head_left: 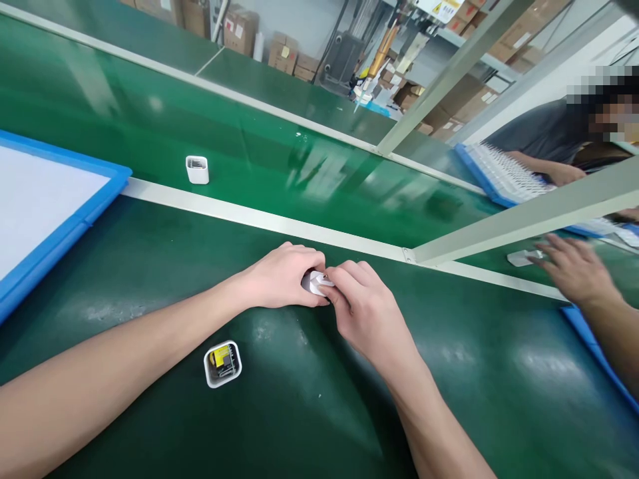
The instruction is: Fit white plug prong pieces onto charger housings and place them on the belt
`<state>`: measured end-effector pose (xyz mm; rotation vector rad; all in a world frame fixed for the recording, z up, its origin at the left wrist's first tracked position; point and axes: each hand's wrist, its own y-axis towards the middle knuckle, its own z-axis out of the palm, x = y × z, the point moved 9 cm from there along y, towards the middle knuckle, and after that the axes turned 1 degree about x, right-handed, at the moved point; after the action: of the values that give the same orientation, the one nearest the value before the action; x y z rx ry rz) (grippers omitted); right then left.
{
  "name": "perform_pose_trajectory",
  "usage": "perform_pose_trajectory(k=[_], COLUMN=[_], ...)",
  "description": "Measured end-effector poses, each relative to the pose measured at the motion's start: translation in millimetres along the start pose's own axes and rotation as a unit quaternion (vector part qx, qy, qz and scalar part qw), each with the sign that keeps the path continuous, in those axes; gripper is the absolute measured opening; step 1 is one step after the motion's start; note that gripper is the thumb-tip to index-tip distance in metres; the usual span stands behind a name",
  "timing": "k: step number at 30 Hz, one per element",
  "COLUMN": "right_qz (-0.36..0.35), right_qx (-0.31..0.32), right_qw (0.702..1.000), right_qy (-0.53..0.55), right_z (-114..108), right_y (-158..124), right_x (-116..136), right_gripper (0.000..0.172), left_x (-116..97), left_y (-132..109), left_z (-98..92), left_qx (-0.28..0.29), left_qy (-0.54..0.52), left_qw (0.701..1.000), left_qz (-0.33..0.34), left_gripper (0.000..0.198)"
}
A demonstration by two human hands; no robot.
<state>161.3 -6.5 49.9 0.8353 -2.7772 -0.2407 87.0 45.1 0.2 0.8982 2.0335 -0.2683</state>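
Two hands meet over one small white plug-like part [315,282] on the green table [299,412]; the left hand [282,276] is curled round it from the left, the right hand [367,313] pinches its other end with thumb and forefinger, so both are closed on the same piece; the part sits right between the two sets of fingertips, touching both, its long axis seeming to run from one hand toward the other, though most of it is hidden by fingers; neither hand is clearly nearer, since both already hold it.

Nearer the body and to the left of the left wrist lies an open white casing [222,364], face up, with a yellow component and dark parts showing inside; well beyond the left hand, past a pale dividing rail [259,219], stands a second white casing [197,169] on the green belt [150,113]; far left of the left forearm is a blue-rimmed tray [84,213].

Off to the right of the right hand, a co-worker's hand [574,269] rests by another white piece [522,257]; a further person sits behind a blue tray of white parts [504,174].

No brand or lettering can be read on the parts; a yellow warning sign [442,8] at the top is too small to make out.
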Motion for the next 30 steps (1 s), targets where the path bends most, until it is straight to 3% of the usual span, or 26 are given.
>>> perform_pose_trajectory(k=[5,8,10,12,15,17,20,23,25,28,30], right_qz=[0.015,0.063,0.107,0.147,0.164,0.136,0.067,0.041,0.070,0.164,0.204], right_qx=[-0.010,0.011,0.005,-0.045,-0.133,-0.143,-0.099,-0.092,-0.128,-0.201,-0.223], right_qw=[1.000,0.991,0.959,0.909,0.862,0.873,0.932,0.962,0.956,0.923,0.921], right_qy=[-0.005,0.120,0.263,0.387,0.462,0.446,0.343,0.254,0.255,0.285,0.246], right_z=[-1,8,18,23,23,20,19,20,20,23,24], right_y=[-1,-4,-8,-12,-17,-16,-12,-9,-5,11,30], right_x=[-1,-19,-37,-56,-73,-67,-41,-30,-46,-101,-136], right_gripper=[0.021,0.013,0.014,0.026,0.031,0.039,0.056,0.043,0.039,0.046,0.051], left_x=[0,2,4,7,11,15,19,20,22,28,32], left_y=[0,-3,-5,-6,-6,-4,-2,-1,0,3,5], left_z=[0.7,-2.8,-6.8,-9.0,-10.2,-10.7,-6.7,-4.4,-9.5,-20.8,-24.5], left_qx=[-0.005,-0.005,-0.001,0.009,0.006,-0.016,-0.027,-0.028,-0.057,-0.121,-0.143], left_qy=[-0.002,-0.019,-0.050,-0.109,-0.226,-0.299,-0.374,-0.372,-0.349,-0.345,-0.356], left_qw=[1.000,1.000,0.999,0.993,0.971,0.951,0.924,0.926,0.934,0.930,0.923], left_qz=[0.009,-0.001,-0.021,-0.048,-0.074,-0.077,-0.067,-0.060,-0.051,-0.037,-0.035], left_gripper=[0.031,0.031,0.036,0.039,0.034,0.037,0.050,0.053,0.050,0.045,0.043])
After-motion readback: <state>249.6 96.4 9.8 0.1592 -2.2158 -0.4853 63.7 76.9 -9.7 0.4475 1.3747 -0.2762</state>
